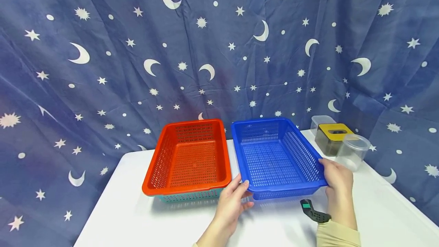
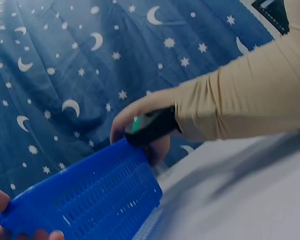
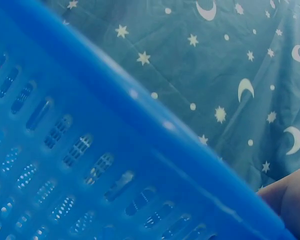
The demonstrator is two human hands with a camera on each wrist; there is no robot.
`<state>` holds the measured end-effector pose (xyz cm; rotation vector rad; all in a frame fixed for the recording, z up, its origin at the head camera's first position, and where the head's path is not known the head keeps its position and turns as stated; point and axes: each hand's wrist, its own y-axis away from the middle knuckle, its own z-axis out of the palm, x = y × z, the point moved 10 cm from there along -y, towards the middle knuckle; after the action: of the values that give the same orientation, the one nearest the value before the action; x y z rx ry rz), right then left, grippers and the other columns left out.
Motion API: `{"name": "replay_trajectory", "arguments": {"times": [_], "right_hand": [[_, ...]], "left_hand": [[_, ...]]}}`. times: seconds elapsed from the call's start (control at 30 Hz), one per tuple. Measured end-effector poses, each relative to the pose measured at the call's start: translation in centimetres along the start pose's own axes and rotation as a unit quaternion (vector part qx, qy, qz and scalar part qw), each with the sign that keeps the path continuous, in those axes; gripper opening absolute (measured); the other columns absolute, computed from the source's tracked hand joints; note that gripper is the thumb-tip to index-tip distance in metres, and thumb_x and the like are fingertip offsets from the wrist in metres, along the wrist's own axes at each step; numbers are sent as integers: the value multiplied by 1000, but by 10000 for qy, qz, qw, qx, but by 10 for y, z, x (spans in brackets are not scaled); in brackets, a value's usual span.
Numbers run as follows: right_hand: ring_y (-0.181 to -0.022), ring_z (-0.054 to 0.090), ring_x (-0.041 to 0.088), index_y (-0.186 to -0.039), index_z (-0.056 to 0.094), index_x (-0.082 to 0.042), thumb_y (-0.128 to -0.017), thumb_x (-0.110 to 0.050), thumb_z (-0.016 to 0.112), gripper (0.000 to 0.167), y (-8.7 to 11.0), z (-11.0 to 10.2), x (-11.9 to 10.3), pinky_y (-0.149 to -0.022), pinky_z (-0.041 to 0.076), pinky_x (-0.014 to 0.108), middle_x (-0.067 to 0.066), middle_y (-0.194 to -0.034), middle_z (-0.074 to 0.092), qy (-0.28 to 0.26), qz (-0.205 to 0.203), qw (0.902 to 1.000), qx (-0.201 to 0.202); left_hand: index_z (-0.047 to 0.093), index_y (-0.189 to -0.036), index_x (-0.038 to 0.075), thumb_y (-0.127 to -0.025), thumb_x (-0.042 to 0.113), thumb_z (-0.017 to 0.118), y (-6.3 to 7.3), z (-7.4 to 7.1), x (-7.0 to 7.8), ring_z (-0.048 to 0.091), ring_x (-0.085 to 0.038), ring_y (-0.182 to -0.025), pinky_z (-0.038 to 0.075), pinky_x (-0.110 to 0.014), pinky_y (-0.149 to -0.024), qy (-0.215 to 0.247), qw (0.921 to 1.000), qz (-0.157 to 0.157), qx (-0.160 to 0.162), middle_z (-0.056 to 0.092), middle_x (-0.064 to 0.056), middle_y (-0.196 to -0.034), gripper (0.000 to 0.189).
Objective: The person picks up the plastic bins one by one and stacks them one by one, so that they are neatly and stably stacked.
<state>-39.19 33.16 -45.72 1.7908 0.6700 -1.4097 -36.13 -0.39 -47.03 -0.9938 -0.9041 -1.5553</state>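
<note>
Both hands hold an empty blue plastic basket (image 1: 284, 187) with slotted walls by its near corners. The left hand (image 1: 230, 205) grips the near left corner, thumb on the rim and fingers below. At the near right corner, the right hand (image 1: 337, 178) pinches the rim, its fingers mostly hidden behind the wall. In the left wrist view the basket's side (image 2: 105, 195) slants up toward the right hand (image 2: 145, 107). The right wrist view is mostly filled by the slotted wall (image 3: 90, 100). Left of it, a red basket (image 1: 193, 163) sits stacked in a teal basket (image 1: 192, 196).
On the white table (image 1: 120, 209), at the back right, stand a container with a yellow lid (image 1: 337, 131), a clear round tub (image 1: 353, 151) and another clear container (image 1: 320, 122). A dark blue moon-and-star curtain (image 1: 219, 48) hangs behind. The right wrist wears a black strap (image 1: 313, 212).
</note>
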Motion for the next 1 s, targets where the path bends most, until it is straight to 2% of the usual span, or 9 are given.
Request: {"name": "replay_trajectory", "arguments": {"times": [0.1,0.23,0.3,0.4,0.5,0.63,0.77,0.9,1.0], "right_hand": [[-121,53,31,-146,52,6,-101,-35,58,61,4,0,-6,-94,47,39,25,-149,49,-10,3,9999,102],[-106,58,21,-145,55,3,-101,-34,58,57,10,0,-16,-83,52,29,20,-140,55,-117,-67,9997,192],[-94,59,14,-141,59,3,-100,-31,61,53,13,-1,-21,-72,50,22,12,-124,62,-200,-165,9993,267],[-83,58,9,-134,66,2,-98,-29,64,47,18,-3,-30,-64,49,19,0,-103,63,-266,-316,9983,405],[-80,59,9,-133,67,0,-97,-29,65,46,25,-1,-37,-62,50,21,-4,-97,61,-341,-373,9979,404],[-80,62,9,-139,62,-1,-98,-32,65,52,35,3,-45,-61,54,20,3,-109,61,-595,-311,9974,265],[-82,64,8,-142,58,1,-98,-32,66,55,42,9,-52,-63,57,20,12,-125,57,-996,-308,9945,97],[-86,64,8,-142,58,1,-97,-29,68,54,48,13,-56,-64,57,20,13,-131,55,-1228,-295,9920,11],[-87,64,9,-141,59,-1,-97,-28,69,53,51,13,-60,-65,57,19,12,-129,56,-1323,-356,9906,9]], "left_hand": [[42,-155,3,-101,26,65,3,1,7,61,-27,-116,56,-39,-91,-115,9997,193,15,63,-14,-133,63],[40,-156,2,-104,25,62,5,6,17,47,-33,-138,44,-50,-108,-31,9990,444,-88,47,-18,-153,61],[39,-157,3,-105,25,60,6,8,21,42,-35,-142,39,-54,-112,122,9985,498,-202,45,-18,-155,60],[39,-157,4,-106,25,58,7,10,28,40,-35,-143,35,-56,-113,298,9976,513,-355,47,-17,-153,58],[39,-157,3,-104,25,61,7,7,35,46,-31,-140,35,-53,-115,355,9975,533,-311,52,-15,-149,61],[42,-154,1,-100,23,69,8,3,46,54,-27,-133,40,-41,-113,291,9969,733,-63,57,-15,-144,66],[48,-150,-1,-98,21,72,12,-1,59,57,-25,-131,43,-33,-109,177,9945,1015,177,60,-16,-141,62],[50,-148,-2,-98,18,70,15,-2,70,60,-23,-127,43,-31,-109,249,9923,1203,184,63,-14,-138,57],[52,-147,-2,-98,15,70,16,-2,75,60,-23,-127,43,-31,-108,314,9906,1324,118,63,-16,-137,55]]}}
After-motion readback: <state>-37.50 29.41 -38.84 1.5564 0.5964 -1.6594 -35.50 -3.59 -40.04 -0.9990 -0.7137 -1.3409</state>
